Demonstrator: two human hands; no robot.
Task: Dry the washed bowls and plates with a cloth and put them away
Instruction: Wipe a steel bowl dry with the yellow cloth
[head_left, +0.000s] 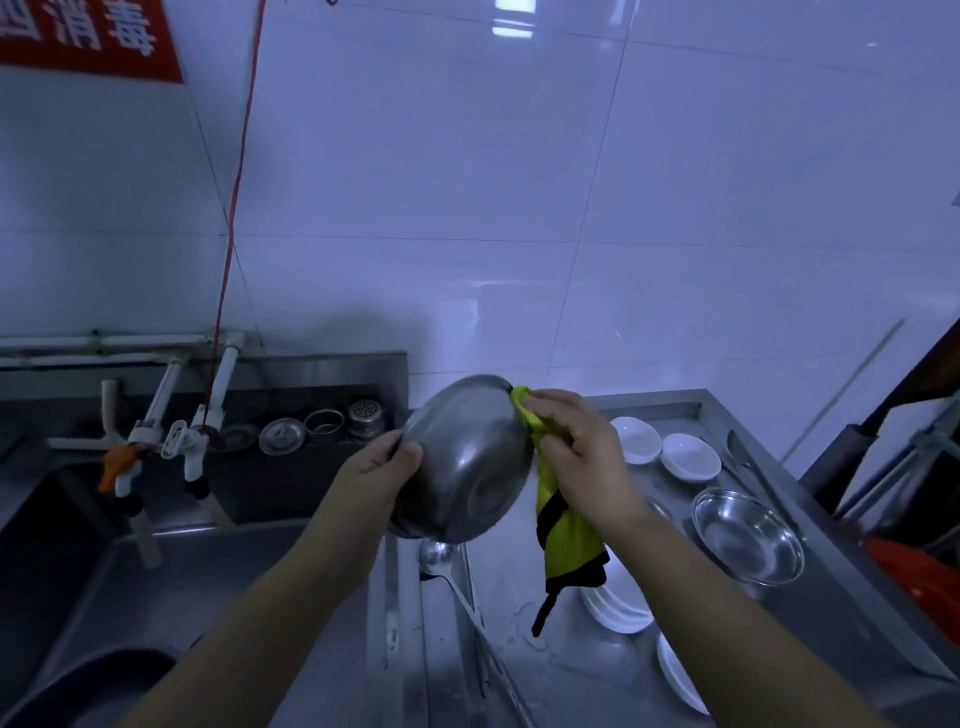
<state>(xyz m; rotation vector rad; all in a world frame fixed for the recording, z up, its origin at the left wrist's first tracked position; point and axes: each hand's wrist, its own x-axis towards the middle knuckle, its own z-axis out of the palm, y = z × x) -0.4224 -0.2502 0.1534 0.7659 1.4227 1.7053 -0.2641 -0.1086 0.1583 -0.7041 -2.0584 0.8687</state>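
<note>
Nearest the camera, a stack of white plates (618, 613) lies on the steel counter (571, 660) at the right, partly hidden behind the hanging tail of a yellow cloth (563, 540) with black edging, and a ladle (439, 558) rests along the counter's left edge. Above them, in the air over the counter's left edge, the person holds a steel bowl (467, 462) tilted, its underside toward the camera. The left hand (382, 467) is clamped on the bowl's left rim, fingers closed over the edge. The right hand (576, 452) is closed around the cloth, pressing it against the bowl's right rim. Farther right sit a shallow steel dish (748, 535) and two small white bowls (660, 449). To the left is the sink (67, 571) with its taps (156, 447); the tiled wall (519, 208) stands behind.
</note>
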